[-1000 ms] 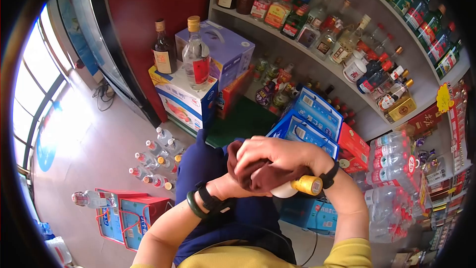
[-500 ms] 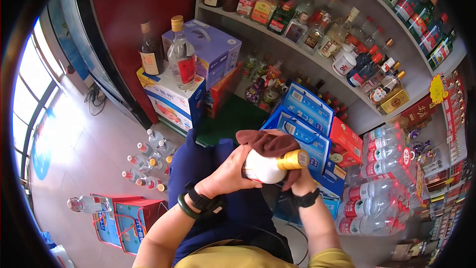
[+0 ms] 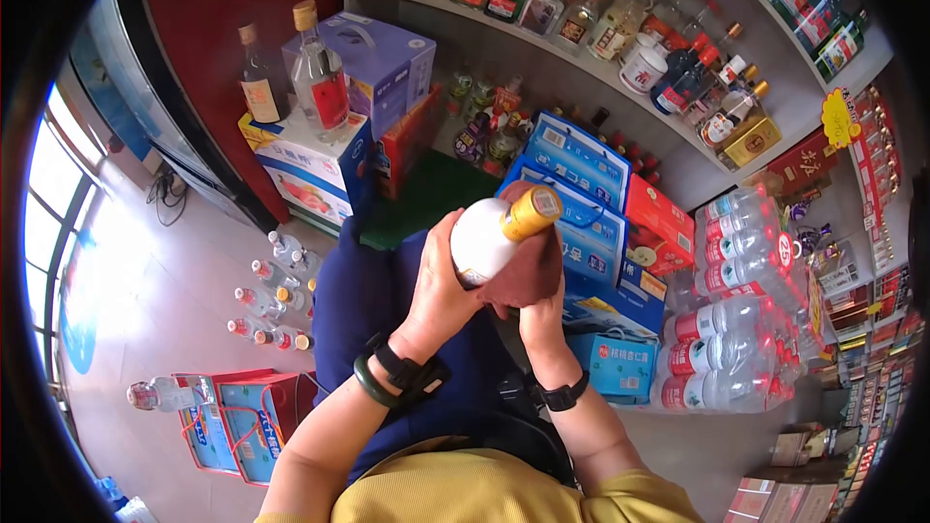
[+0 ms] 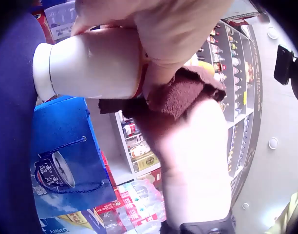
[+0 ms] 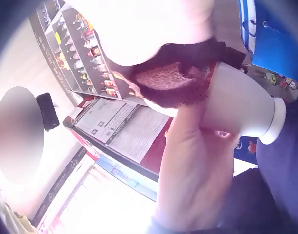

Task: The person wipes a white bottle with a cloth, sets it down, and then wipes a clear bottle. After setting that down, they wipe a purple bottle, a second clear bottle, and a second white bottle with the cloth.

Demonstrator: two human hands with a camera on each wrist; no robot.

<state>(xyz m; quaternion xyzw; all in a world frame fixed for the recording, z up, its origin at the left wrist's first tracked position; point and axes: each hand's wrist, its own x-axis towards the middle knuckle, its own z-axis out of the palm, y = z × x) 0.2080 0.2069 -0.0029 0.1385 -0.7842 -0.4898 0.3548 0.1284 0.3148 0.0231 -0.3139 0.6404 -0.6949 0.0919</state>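
A white bottle (image 3: 481, 242) with a gold cap (image 3: 531, 212) is tilted above the lap in the head view. My left hand (image 3: 438, 292) grips its body from the left, fingers curled round it. My right hand (image 3: 542, 325) holds a brown cloth (image 3: 526, 269) against the bottle's right side, its fingers mostly behind the cloth. In the left wrist view the white bottle (image 4: 95, 63) lies across the picture, its base free and the brown cloth (image 4: 180, 95) near its upper part. The right wrist view shows the cloth (image 5: 168, 80) pressed round the bottle (image 5: 236, 100).
Bottles line the shelves (image 3: 542, 37) ahead. Two bottles stand on a white box (image 3: 308, 174). Several clear bottles (image 3: 274, 304) stand on the floor at left, near a gift bag (image 3: 254, 418). Blue boxes (image 3: 581, 165) and packs of water bottles (image 3: 722, 358) are at right.
The hands came apart from their overlap, exposing the white bottle. It has since moved up and left, with its cap tipped upward, and the cloth has shifted to its right side.
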